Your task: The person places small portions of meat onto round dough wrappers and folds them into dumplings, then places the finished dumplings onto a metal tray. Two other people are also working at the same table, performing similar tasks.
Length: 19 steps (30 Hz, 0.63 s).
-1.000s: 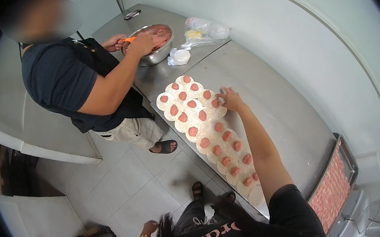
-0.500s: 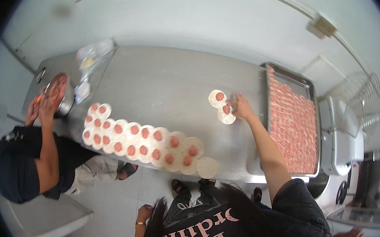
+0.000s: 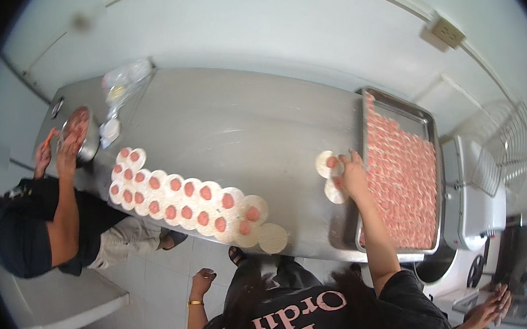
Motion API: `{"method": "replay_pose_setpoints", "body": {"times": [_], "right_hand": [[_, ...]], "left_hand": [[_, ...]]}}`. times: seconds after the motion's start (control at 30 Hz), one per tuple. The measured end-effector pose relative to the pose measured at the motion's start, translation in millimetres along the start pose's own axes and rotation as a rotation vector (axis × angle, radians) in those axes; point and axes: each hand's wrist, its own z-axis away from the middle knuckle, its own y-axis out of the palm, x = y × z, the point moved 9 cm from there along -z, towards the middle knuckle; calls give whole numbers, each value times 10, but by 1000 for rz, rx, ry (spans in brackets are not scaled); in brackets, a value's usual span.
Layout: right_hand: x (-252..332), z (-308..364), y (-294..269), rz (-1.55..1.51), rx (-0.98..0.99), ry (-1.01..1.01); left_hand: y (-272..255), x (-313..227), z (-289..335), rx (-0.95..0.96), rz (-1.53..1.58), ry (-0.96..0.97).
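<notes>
My right hand (image 3: 353, 178) reaches over the steel table, its fingers bent onto two round dumpling wrappers (image 3: 322, 168), each with a lump of pink minced meat. The fingers partly cover both wrappers; their exact grip is hidden. Close beside is a metal tray (image 3: 436, 148) packed with rows of small pink meat-filled pieces (image 3: 405, 182). My left hand (image 3: 203, 282), with a gold bracelet on the wrist, hangs below the table's near edge, loosely curled with nothing visible in it. Overlapping wrappers (image 3: 172, 202) topped with meat lie along the near edge, ending in a bare wrapper (image 3: 274, 238).
At the left a co-worker (image 3: 22, 232) holds an orange-handled tool (image 3: 51, 135) by a steel bowl (image 3: 91, 142) of minced meat. A clear plastic bag (image 3: 131, 79) lies behind. White equipment (image 3: 472, 189) and a wire rack (image 3: 509, 141) stand right; another person's hand (image 3: 496, 304) shows lower right.
My right hand and the two wrappers have moved right and nearer, closer to the tray. The co-worker's orange-handled tool has come away from the bowl. The view has shifted slightly.
</notes>
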Motion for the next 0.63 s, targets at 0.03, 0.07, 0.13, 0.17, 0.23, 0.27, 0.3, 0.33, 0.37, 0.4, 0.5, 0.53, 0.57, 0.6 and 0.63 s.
{"method": "replay_pose_setpoints", "body": {"times": [0.03, 0.07, 0.13, 0.17, 0.23, 0.27, 0.3, 0.33, 0.37, 0.4, 0.5, 0.53, 0.57, 0.6, 0.63], "right_hand": [[136, -165, 43, -69, 46, 20], [356, -332, 63, -155, 36, -22], [930, -684, 193, -337, 39, -153], [1302, -836, 320, -384, 56, -234], [2073, -1121, 599, -482, 94, -355], [2518, -1239, 755, -521, 122, -459], [2965, -1347, 930, -554, 153, -541], [3400, -1447, 1099, -580, 180, -616], [3813, -1546, 1295, -593, 222, -652], [4221, -1636, 1488, -615, 264, -686], [5248, -1764, 1960, -540, 256, -818], [5516, -1780, 2123, -511, 297, -852], [5742, -1794, 2287, -468, 344, -875], [5909, -1803, 2438, -422, 394, -893], [6029, -1804, 2537, -382, 397, -927]], "left_hand": [[-26, 125, 26, -7, 35, -33], [12, 279, 31, 34, 117, -90], [22, 524, 10, 68, 85, -100], [5, 689, 26, 92, 62, -134], [-130, 911, 6, 34, 29, -126], [-185, 1012, -2, 23, -7, -143], [-277, 1095, 17, -28, 31, -132], [-363, 1189, 59, -71, 51, -128], [-482, 1283, 92, -119, 58, -115], [-541, 1410, 124, -111, 90, -148], [-680, 1821, 329, -135, 189, -252], [-737, 1933, 406, -148, 184, -265], [-776, 2036, 489, -159, 179, -277], [-803, 2145, 584, -160, 163, -305], [-861, 2217, 571, -168, 172, -294]]}}
